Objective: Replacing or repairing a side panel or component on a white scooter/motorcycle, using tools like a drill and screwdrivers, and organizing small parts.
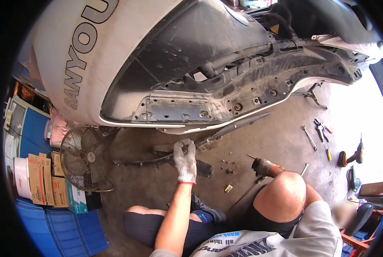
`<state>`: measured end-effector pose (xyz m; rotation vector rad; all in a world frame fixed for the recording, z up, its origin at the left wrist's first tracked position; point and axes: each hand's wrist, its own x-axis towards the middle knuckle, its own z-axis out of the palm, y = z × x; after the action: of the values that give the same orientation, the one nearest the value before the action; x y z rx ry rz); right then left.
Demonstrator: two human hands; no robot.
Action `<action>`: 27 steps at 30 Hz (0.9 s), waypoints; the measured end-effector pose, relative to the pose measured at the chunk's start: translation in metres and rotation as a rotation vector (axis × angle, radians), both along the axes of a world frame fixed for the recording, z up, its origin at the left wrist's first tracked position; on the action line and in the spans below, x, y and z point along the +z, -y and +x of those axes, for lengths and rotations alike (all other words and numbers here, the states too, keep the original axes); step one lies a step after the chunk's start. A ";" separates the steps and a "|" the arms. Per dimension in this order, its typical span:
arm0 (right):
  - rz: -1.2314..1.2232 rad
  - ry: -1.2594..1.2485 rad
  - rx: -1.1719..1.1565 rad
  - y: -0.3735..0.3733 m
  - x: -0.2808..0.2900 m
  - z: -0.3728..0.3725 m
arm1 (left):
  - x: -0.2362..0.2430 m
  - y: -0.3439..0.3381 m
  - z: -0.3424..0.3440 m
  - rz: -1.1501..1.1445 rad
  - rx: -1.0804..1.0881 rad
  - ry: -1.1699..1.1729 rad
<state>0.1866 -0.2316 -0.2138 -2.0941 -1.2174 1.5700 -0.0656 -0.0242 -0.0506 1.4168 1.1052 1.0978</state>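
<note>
The left hand (185,160), in a white knit glove with a red-edged cuff, was raised before the long, dark, curved plastic strip (238,126) on the grey-brown concrete floor (285,132); its fingers were curled, and whether they pinched anything could not be told. The right hand (264,167), in a dirt-blackened glove, had its fingers closed on a thin metal-shafted tool (251,156) pointing left. Small dark fasteners (229,171) lay between the hands, near the white-and-black scooter body (178,109).

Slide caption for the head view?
Gloved left hand and right hand beside a white-and-black scooter, small hardware scattered on the floor.
</note>
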 end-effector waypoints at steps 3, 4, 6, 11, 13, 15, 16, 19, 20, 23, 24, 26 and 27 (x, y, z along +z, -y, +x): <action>0.011 0.005 -0.136 0.011 0.007 -0.012 | -0.026 -0.008 0.009 -0.318 -0.041 0.153; 0.014 0.009 -0.208 0.019 0.007 -0.014 | -0.021 -0.005 0.019 -0.322 -0.026 0.195; 0.029 0.012 -0.339 0.028 0.011 -0.021 | -0.024 -0.017 0.024 -0.386 -0.098 0.353; 0.249 -0.039 -0.448 -0.020 0.074 0.004 | -0.030 -0.043 0.034 -0.228 -0.123 0.503; 0.360 -0.135 -0.496 -0.052 0.098 0.004 | -0.049 -0.065 0.028 -0.104 -0.047 0.507; 0.414 -0.220 -0.590 -0.065 0.100 0.017 | -0.026 -0.051 0.055 -0.118 -0.074 0.393; 0.419 -0.229 -0.586 -0.078 0.102 0.015 | -0.027 -0.053 0.055 -0.086 -0.070 0.445; 0.512 -0.348 -0.615 -0.110 0.107 0.002 | -0.032 -0.057 0.050 -0.100 -0.059 0.588; 0.524 -0.390 -0.625 -0.117 0.112 -0.004 | -0.033 -0.058 0.048 -0.091 -0.041 0.526; 0.531 -0.491 -0.643 -0.132 0.117 -0.010 | -0.033 -0.059 0.053 -0.230 0.003 0.671; 0.531 -0.494 -0.658 -0.137 0.117 -0.014 | -0.037 -0.063 0.050 -0.266 -0.046 0.739; 0.534 -0.503 -0.662 -0.146 0.118 -0.021 | -0.046 -0.071 0.045 -0.256 -0.077 0.729; 0.564 -0.512 -0.695 -0.149 0.116 -0.026 | -0.054 -0.075 0.042 -0.250 -0.068 0.729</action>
<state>0.1607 -0.0824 -0.0983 -1.3955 -0.5579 1.1437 -0.0236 0.0508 -0.1046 0.7440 0.6268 1.2339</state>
